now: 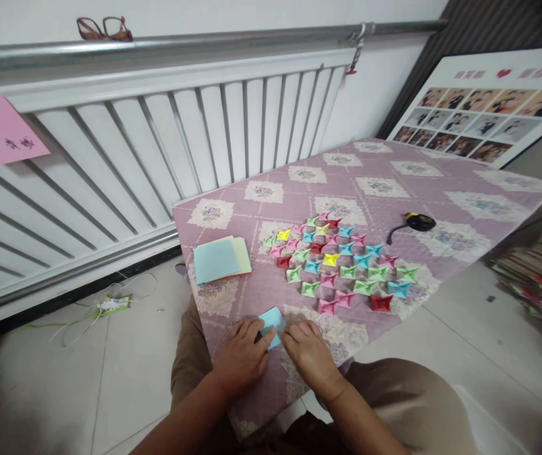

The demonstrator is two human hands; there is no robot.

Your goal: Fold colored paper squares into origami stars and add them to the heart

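A small piece of folded light-blue paper (pixel 272 321) lies near the table's front corner, between my two hands. My left hand (pixel 241 354) rests on the table with its fingers curled at the paper's left edge and its thumb pressing on the paper. Something small and dark shows under those fingers, too hidden to name. At the right edge of the sheet, my right hand (pixel 309 355) has its fingers closed together on the paper. Several folded paper boats (pixel 331 260) in pink, green, blue, yellow and red stand in rows beyond my hands.
A stack of coloured paper squares (pixel 216 260) lies at the table's left. A black tape measure (pixel 420 221) is on the right of the patterned tablecloth (pixel 379 187). Behind stand a white radiator (pixel 233 126) and a rail (pixel 252 35) with glasses (pixel 104 28) on it.
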